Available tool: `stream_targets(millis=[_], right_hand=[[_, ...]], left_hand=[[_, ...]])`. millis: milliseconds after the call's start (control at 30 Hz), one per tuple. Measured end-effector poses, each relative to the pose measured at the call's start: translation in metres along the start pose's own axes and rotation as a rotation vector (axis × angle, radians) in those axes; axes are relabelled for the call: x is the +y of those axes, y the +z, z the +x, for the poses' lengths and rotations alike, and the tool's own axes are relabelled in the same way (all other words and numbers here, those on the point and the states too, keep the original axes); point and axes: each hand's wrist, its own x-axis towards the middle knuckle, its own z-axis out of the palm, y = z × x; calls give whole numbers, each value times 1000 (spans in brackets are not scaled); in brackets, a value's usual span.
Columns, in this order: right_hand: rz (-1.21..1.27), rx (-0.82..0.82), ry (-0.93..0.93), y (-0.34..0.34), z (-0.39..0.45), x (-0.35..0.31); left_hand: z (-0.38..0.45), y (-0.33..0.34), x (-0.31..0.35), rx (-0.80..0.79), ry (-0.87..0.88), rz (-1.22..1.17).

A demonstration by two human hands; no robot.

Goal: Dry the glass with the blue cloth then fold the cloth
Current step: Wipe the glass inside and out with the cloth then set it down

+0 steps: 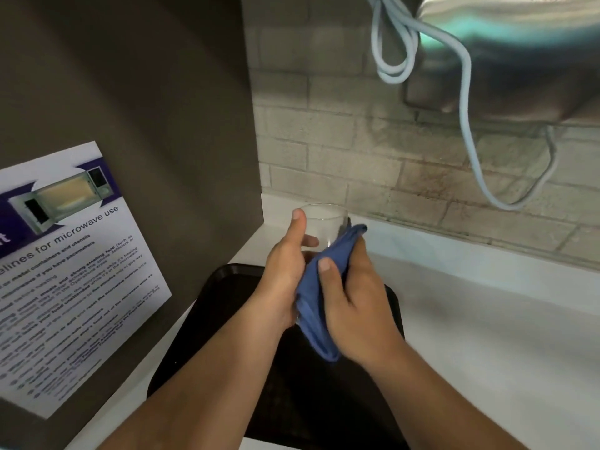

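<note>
A clear drinking glass (324, 224) is held above the black tray, its mouth pointing away from me. My left hand (285, 271) grips it from the left, thumb along its side. My right hand (350, 297) holds the blue cloth (313, 306) and presses it against the right side and base of the glass. The cloth's upper end (355, 232) wraps the glass wall, while the rest hangs down between my two hands. The lower part of the glass is hidden by cloth and fingers.
A black tray (227, 287) lies on the white counter (487, 319) under my hands. A grey panel with a microwave-use poster (65, 271) stands at the left. A tiled wall (357, 157) rises behind; a metal appliance (519, 43) with a looped cable (467, 125) hangs at upper right.
</note>
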Motion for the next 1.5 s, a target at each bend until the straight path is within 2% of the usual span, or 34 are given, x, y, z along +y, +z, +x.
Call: stream_targets(millis=[100,200,300,400,500,600,667,733,833,933,1000,1067,1133,1200,1267,1400,1500], right_hand=[[96,86,162,-10,37,-7],[325,23,328,-15,45,-5],[245,-82,286,-10,11,4],[52,-158,128,-1,-19,4],[-48,-54,-6,-1,-3,-4],[29,36,131,-12,32,-7],[187,28,276,-16,46,2],[309,-2,339,-17,39,7],[323,-84,276,-17,9,17],[208,-183,212,-11,-21,15],[53,-143,96,-7,-21,7],[-36,-19,29,-9,-3,-2],[3,92,84,-15,22,-6],[108,118,207,-19,40,-5],[171,107,288,-16,45,-2],[161,139,317,-13,43,1],[105,171,290,-12,43,3]], left_hand=[[-6,-2,-3,-128,-17,-78],[-7,0,-1,-88,35,-115],[0,-2,5,36,43,-137],[6,-2,6,92,59,-66],[4,-3,-5,14,36,-56],[-4,-1,-11,-127,-8,-142],[-3,2,-12,-131,-1,-164],[-3,4,-12,-105,16,-142],[0,4,-7,8,22,-97],[5,4,-3,98,62,-44],[4,3,-5,64,69,-7],[-1,3,-10,-27,49,-10],[-6,4,-13,-103,38,-31],[-7,8,-10,-134,30,-73],[-8,11,-8,-111,40,-71],[-6,9,-12,12,94,47],[-2,12,-18,-14,68,89]])
